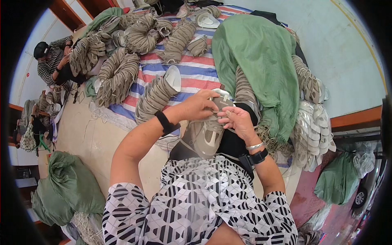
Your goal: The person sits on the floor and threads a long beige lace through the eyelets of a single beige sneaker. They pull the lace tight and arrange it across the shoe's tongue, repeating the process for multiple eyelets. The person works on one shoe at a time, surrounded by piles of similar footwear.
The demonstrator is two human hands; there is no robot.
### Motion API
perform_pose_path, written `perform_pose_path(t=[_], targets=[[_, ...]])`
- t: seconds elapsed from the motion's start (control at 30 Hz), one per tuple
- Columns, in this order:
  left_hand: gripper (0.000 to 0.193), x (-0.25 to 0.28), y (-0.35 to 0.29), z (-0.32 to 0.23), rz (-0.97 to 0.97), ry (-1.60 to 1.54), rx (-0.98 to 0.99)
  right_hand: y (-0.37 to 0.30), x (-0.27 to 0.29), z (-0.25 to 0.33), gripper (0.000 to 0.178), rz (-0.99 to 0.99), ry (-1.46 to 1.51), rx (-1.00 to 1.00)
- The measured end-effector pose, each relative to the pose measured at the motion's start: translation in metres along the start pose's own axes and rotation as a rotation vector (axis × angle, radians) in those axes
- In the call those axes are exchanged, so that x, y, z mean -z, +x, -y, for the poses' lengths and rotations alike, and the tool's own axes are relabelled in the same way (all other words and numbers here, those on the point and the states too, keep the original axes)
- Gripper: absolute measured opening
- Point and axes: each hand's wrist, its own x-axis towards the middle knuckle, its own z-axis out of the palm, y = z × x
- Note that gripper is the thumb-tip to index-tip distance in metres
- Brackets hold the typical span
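Observation:
A taupe shoe upper [207,141] lies over my lap with its toe toward me, and its grey-brown tongue [223,103] sticks up at the far end. My left hand [199,106] is closed on the upper near the tongue, thumb and fingers pinched at its edge. Just to the right, my right hand [238,122] has its fingers curled and pinched together close to the lace area. Whatever thin thing sits between those fingertips is too small to make out.
Nested stacks of similar shoe uppers [157,96] lie on a striped sheet [192,72] ahead. A green cloth [255,53] covers more stacks on the right. Green sacks [69,185] stand at the lower left. Another person [53,61] sits at the far left beside uppers.

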Motion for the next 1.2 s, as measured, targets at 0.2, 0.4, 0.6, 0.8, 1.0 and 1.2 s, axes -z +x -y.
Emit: perform_pose_path(t=[0.2, 0.4, 0.6, 0.8, 1.0, 1.2], targets=[[0.016, -0.022, -0.009, -0.009, -0.214, 0.095, 0.06, 0.0, -0.008, 0.006, 0.023, -0.091, -0.192, 0.18], [0.012, -0.055, -0.041, -0.075, -0.009, 0.273, -0.188, 0.016, -0.007, 0.017, 0.021, -0.195, -0.963, 0.525], [0.012, -0.045, -0.049, -0.103, -0.111, -0.046, 0.007, -0.03, -0.052, 0.095, 0.02, -0.073, -0.095, 0.585], [0.008, -0.028, -0.028, -0.078, -0.534, -0.278, 0.407, 0.015, -0.021, 0.05, 0.016, -0.077, -0.302, 0.252], [0.01, -0.013, 0.006, -0.068, -0.469, 0.113, 0.179, 0.042, -0.017, 0.03, 0.027, 0.002, -0.655, 0.062], [0.016, 0.008, 0.026, -0.027, -0.039, 0.37, -0.152, 0.004, 0.013, 0.033, 0.017, -0.085, -0.491, 0.004]])
